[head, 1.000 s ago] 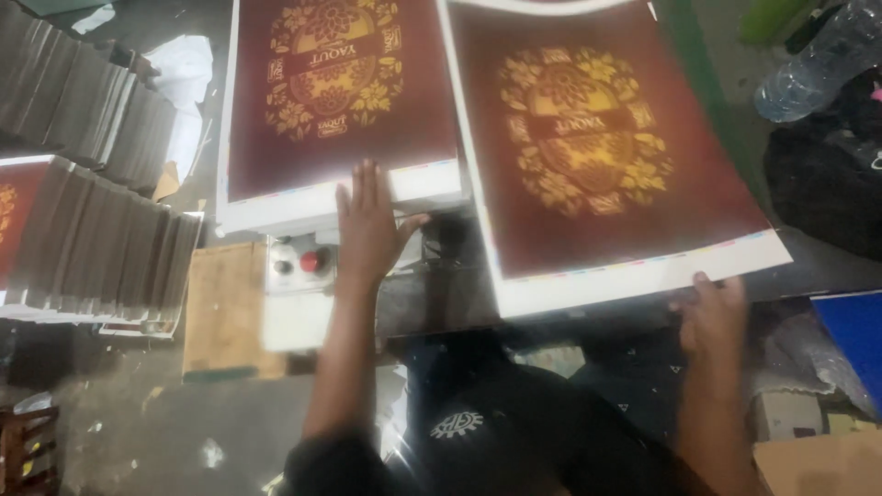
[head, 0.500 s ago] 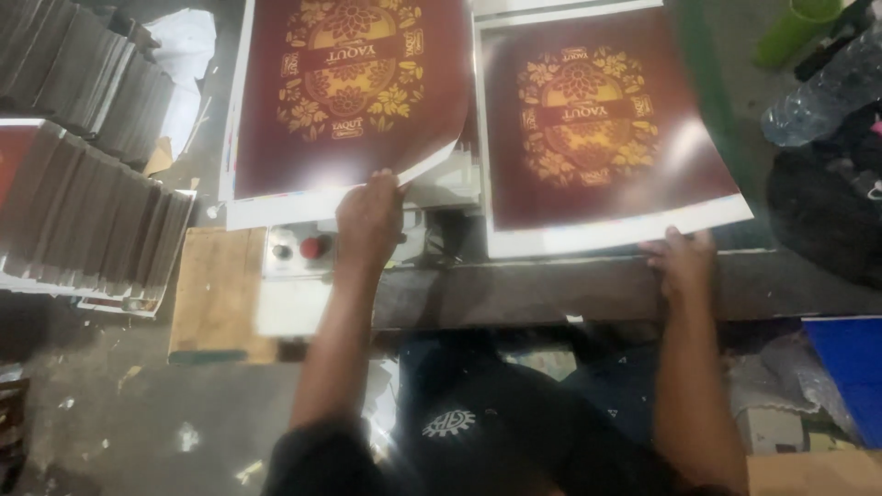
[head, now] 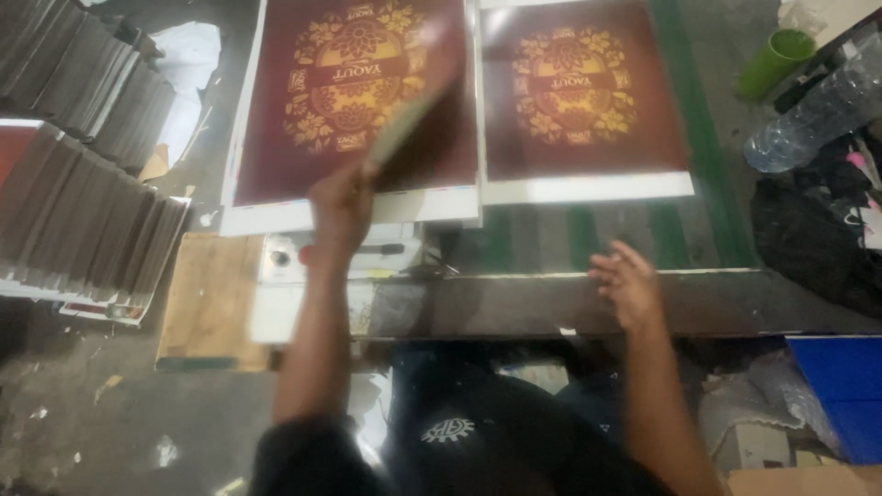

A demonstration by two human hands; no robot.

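My left hand (head: pixel 340 204) grips the lower right corner of the top printed sheet (head: pixel 413 108) and lifts it off a stack of maroon sheets with gold floral ornament (head: pixel 276 147). The raised corner curls up and is blurred. My right hand (head: pixel 627 285) hovers open above the table's front edge (head: pixel 551 298), holding nothing. A second maroon and gold sheet (head: pixel 583 101) lies flat on the green-striped bed (head: pixel 707 147), beyond my right hand and apart from it.
A white control box with a red button (head: pixel 285 259) sits below the stack. Tall piles of cut sheets (head: pixel 83 220) stand at left. A green cup (head: pixel 772 62), a plastic bottle (head: pixel 818 110) and dark cloth (head: pixel 808 239) lie at right. A blue box (head: pixel 841 386) sits lower right.
My right hand let go of the right sheet, which now lies farther away on the bed. My left hand raised the gripped corner of the left sheet higher.
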